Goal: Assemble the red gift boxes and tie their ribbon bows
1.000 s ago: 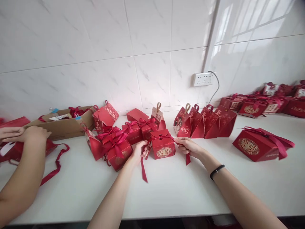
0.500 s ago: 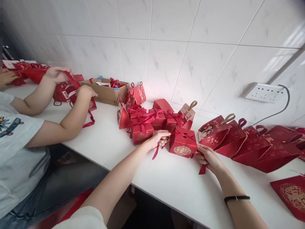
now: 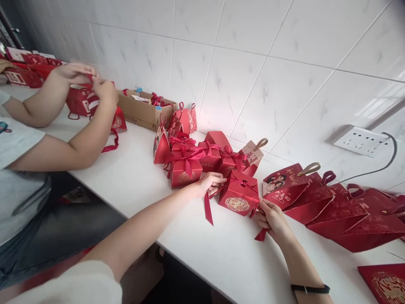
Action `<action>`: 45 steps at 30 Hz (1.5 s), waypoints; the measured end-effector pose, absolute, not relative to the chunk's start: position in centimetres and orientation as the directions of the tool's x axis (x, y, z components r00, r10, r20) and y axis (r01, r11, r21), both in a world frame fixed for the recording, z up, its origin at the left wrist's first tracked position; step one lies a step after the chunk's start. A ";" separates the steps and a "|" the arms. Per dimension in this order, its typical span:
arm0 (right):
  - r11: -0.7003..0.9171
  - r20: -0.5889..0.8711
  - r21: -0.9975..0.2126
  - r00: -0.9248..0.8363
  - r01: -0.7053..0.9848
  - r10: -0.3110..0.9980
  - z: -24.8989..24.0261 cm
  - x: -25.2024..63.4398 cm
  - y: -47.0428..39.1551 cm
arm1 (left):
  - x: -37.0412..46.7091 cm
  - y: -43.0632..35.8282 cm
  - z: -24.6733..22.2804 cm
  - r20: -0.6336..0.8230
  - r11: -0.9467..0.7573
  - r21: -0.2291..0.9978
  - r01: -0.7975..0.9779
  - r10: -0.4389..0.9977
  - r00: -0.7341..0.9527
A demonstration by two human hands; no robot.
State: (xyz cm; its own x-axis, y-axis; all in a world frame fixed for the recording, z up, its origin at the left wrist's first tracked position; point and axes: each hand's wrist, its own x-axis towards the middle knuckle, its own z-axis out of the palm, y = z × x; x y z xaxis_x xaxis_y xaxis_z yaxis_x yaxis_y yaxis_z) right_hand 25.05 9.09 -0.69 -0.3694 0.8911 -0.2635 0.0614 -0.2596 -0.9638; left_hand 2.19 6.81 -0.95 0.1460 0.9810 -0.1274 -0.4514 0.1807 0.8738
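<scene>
**Gripping glossy dark-red satin ribbon [image 3: 208, 210] at both sides of faceted red cardboard gift box [image 3: 238, 196]**

Left hand [image 3: 211, 185]: fingers clamped on ribbon just beside the box's left side; can't tell if touching the cardboard. Right hand [image 3: 274, 221]: fingers clamped on ribbon at the box's right edge. Loose tail hanging below each. Black elastic band [image 3: 310, 289] on right wrist.

As for the box: standing upright on smooth white table [image 3: 136, 164], between both hands, round gold emblem facing the camera, scalloped lid flaps folded over.

Just behind and left: cluster of red gift boxes with satin bows [image 3: 186, 169], plus tan paper box with loop handle [image 3: 252, 154]. To the right: row of slanted red paper boxes with loop handles [image 3: 319, 200]. Farther back left: open brown cardboard carton [image 3: 139, 112], with blue clips on its rim. Beside that, far left: red ribbon in co-worker's hands [image 3: 106, 90]. On tiled wall: white power socket panel [image 3: 360, 141].
</scene>
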 end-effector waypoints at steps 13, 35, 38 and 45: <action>-0.324 -0.266 -0.944 -0.441 -0.060 0.857 -0.6 25.4 9.6 | 1.3 6.2 -0.1 -0.135 0.199 0.905 -0.375 0.973 0.189; -0.220 -0.172 -0.975 -0.540 -0.025 0.824 -0.1 26.3 10.1 | 1.3 6.3 -0.5 -0.092 0.125 0.938 -0.324 0.989 0.115; -0.212 -0.146 -0.976 -0.552 -0.057 0.821 0.3 26.8 10.1 | 1.5 6.2 -0.3 -0.107 0.139 0.945 -0.297 0.987 0.119; -0.174 -0.102 -0.981 -0.540 -0.084 0.836 0.4 26.7 9.8 | 1.6 6.5 -0.1 -0.137 0.151 0.946 -0.286 0.988 0.067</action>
